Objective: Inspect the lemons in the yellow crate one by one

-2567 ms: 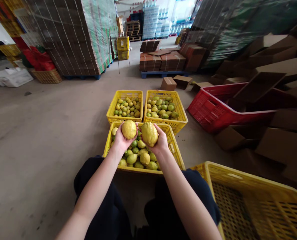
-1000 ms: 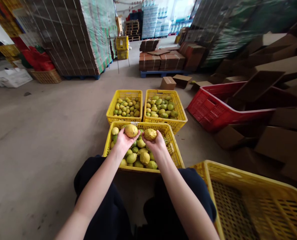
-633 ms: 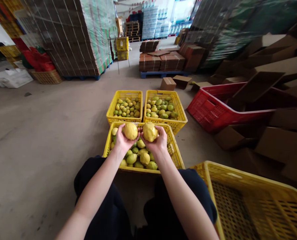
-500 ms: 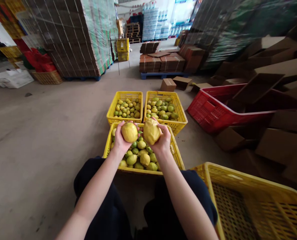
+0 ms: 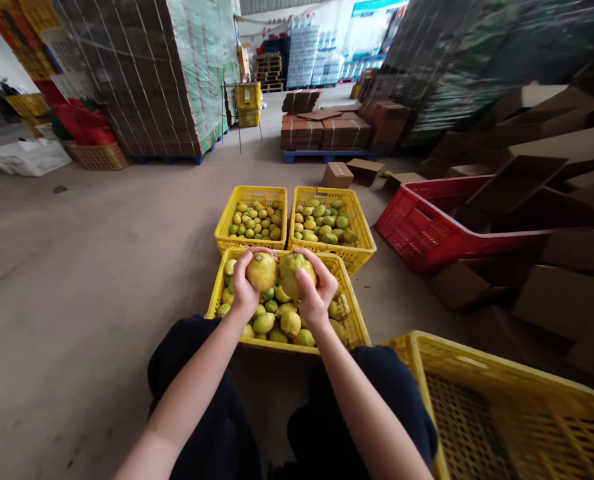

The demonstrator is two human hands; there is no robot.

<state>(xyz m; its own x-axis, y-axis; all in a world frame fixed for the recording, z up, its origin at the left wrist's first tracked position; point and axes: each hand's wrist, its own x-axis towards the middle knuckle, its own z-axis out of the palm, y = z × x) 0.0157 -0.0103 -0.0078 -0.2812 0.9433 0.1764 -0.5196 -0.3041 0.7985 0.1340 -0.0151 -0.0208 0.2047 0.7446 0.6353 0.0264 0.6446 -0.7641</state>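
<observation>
1. While both hands are raised over the near crate, the left hand is closed around one yellow fruit; the right hand grips a greener fruit. The two fruits touch, above the crate's far edge.
2. Near crate: still well stocked with unsorted fruit.
3. Two far crates, side by side: each partly filled.
4. Crate at right: nothing visible inside.
5. Judged: sorting well under way, much left.

Four yellow crates (one red)
</observation>
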